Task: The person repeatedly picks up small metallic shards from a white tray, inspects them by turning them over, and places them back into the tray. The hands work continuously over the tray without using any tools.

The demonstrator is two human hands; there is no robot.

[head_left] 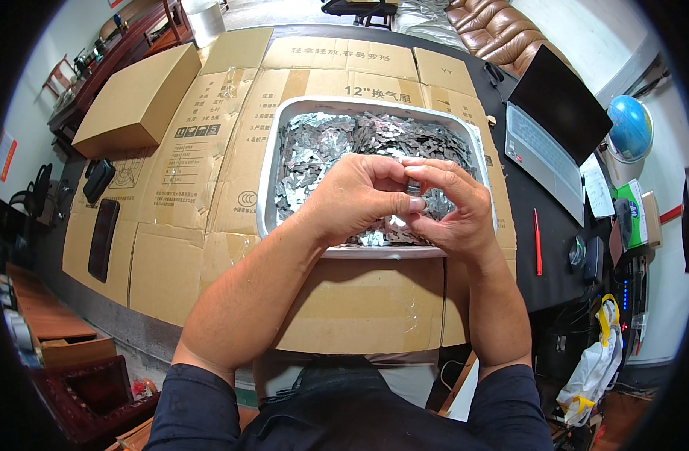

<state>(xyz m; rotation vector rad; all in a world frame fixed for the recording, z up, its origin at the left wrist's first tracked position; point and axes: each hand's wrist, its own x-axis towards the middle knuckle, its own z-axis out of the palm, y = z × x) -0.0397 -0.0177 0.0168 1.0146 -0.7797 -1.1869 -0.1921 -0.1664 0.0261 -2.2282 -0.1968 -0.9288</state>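
Note:
A white rectangular tray point(266, 169) full of small flat silvery metal pieces point(311, 146) sits on flattened cardboard in front of me. Above the tray's near half, my left hand point(352, 197) and my right hand point(459, 214) meet at the fingertips. Between them they pinch a small metal piece point(414, 186), mostly covered by the fingers; whether it is one piece or a thin stack cannot be made out. Both hands are closed, thumbs and forefingers pressed together. Pieces in the tray lie loosely heaped, and my hands hide some of them.
Flattened cardboard point(344, 316) covers much of the dark table. A closed cardboard box point(138, 101) and a black phone point(104, 240) are at left. On the right are an open laptop point(544, 154), a red pen point(538, 242) and a globe point(629, 128).

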